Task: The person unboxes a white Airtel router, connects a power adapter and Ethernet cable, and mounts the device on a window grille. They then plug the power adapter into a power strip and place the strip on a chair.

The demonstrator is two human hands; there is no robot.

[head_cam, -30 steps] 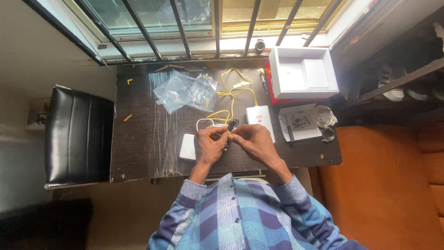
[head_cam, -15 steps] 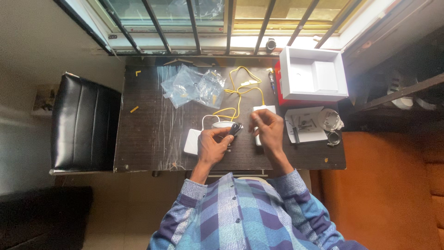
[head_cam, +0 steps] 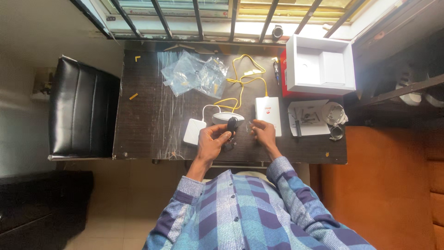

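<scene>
My left hand [head_cam: 210, 140] grips a small black gadget [head_cam: 231, 125] upright above the front of the dark wooden table [head_cam: 148, 120]. A little to its right, my right hand [head_cam: 264, 132] hovers with thumb and fingertips pinched together. I cannot tell whether anything tiny is between them. Just behind the hands lie a white oval device [head_cam: 226, 116], a flat white rectangular device [head_cam: 268, 113] and a white square adapter [head_cam: 194, 132]. A yellow cable [head_cam: 241, 83] loops toward the window.
Crumpled clear plastic bags [head_cam: 194, 76] lie at the back middle. An open white box [head_cam: 320, 67] sits on a red one at the back right, with a leaflet [head_cam: 305, 121] and clear wrap [head_cam: 334, 113] before it. A black padded chair [head_cam: 83, 113] stands left. A barred window [head_cam: 231, 18] lies behind.
My right hand let go of the black gadget, rose over the white rectangular device, then came back down beside it. My left hand kept its hold. The view shifted slightly.
</scene>
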